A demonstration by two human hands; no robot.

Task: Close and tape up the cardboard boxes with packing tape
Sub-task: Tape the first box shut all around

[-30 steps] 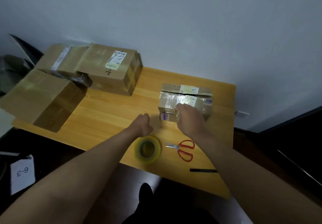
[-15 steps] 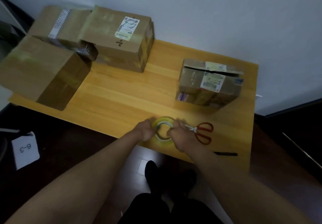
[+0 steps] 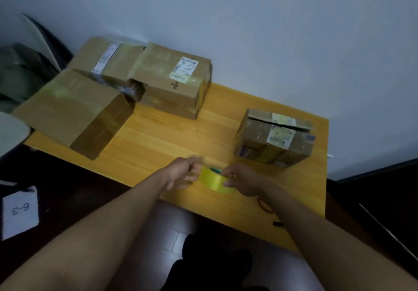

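Wooden table (image 3: 181,137) set against a pale wall. Roll of yellow packing tape (image 3: 216,181) held up on edge above the near edge, between both hands. Right hand (image 3: 243,178) grips roll, thumb on outer face, fingers curled over the top rim. Left hand (image 3: 183,174) at roll's left side, fingers curled; blurred, cannot tell whether it holds the roll or a tape end. Small labelled box (image 3: 274,138) near right edge, top flap slightly raised. Three larger boxes (image 3: 126,89) clustered at far left corner. Red scissors (image 3: 263,206) mostly hidden under right wrist.
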